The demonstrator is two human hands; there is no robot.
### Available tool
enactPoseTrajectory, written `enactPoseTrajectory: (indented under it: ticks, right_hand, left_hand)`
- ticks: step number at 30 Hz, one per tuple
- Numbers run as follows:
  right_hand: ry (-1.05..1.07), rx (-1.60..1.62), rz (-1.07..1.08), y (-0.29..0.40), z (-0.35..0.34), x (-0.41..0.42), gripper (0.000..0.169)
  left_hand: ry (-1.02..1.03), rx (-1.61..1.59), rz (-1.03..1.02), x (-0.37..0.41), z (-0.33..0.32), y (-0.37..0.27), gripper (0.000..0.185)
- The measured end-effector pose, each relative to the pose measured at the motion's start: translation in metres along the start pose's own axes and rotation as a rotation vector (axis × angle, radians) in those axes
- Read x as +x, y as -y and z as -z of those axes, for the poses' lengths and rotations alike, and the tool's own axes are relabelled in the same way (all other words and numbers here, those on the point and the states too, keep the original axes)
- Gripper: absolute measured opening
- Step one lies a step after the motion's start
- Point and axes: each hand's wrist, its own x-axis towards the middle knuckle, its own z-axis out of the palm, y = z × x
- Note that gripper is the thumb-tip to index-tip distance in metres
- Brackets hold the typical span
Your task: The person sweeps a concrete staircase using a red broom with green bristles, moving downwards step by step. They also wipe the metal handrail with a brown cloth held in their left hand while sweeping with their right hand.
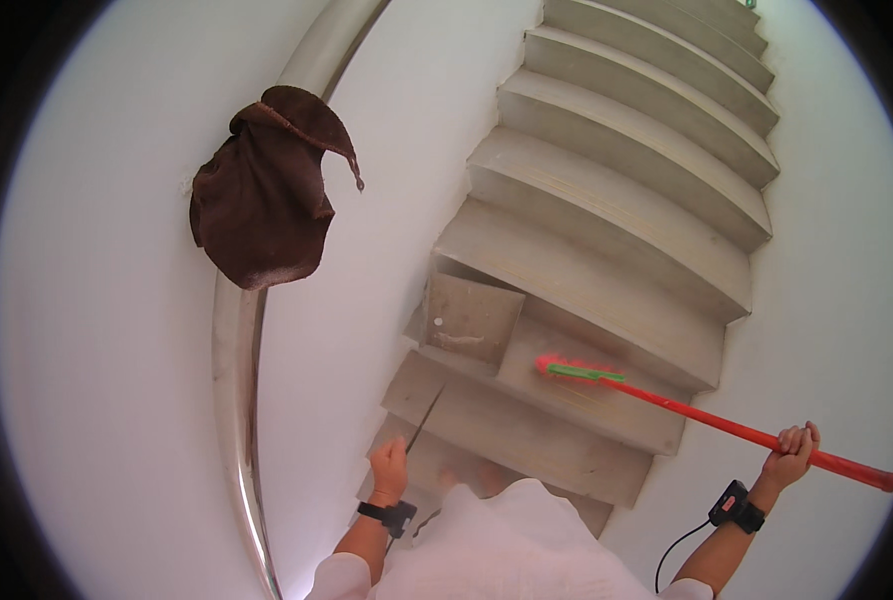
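Observation:
My right hand [791, 454] is closed around the red handle of a broom [686, 411], near its far end. The broom's green head with red bristles [581, 372] lies against a grey stair tread [566, 345]. At the lower middle, my left hand [390, 461] is closed on a thin dark rod [426, 418], which slants up over the lower steps. What the rod belongs to cannot be told. Left of the broom head, a squarish grey panel [472, 311] with a small round hole sits on the same step.
Curved grey stairs [611, 165] rise between pale walls [829, 262]. A shiny metal handrail [236, 375] runs along the left wall, with a dark brown cloth [266, 195] draped over it. Black devices are strapped to both wrists, and a cable hangs from the right one [731, 506].

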Motion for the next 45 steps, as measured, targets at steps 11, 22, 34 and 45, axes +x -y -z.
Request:
enactPoseTrajectory:
  ticks: [11,22,34,45]
  right_hand:
    - [0.004,-0.036,0.038,0.005,0.009,0.002,0.014]
    - [0.009,0.003,0.081,0.003,-0.013,0.002,0.013]
    - [0.007,0.065,0.052,-0.007,0.015,0.011,0.013]
    - [-0.035,0.026,0.035,0.002,0.009,0.012,0.014]
  left_hand:
    - [0.077,0.240,-0.044,-0.046,0.017,0.055,0.037]
    - [-0.062,0.160,-0.086,-0.031,0.018,-0.102,0.038]
    - [-0.003,0.474,0.085,-0.079,0.097,-0.041,0.041]
    - [0.174,0.744,0.093,-0.029,0.090,0.113,0.044]
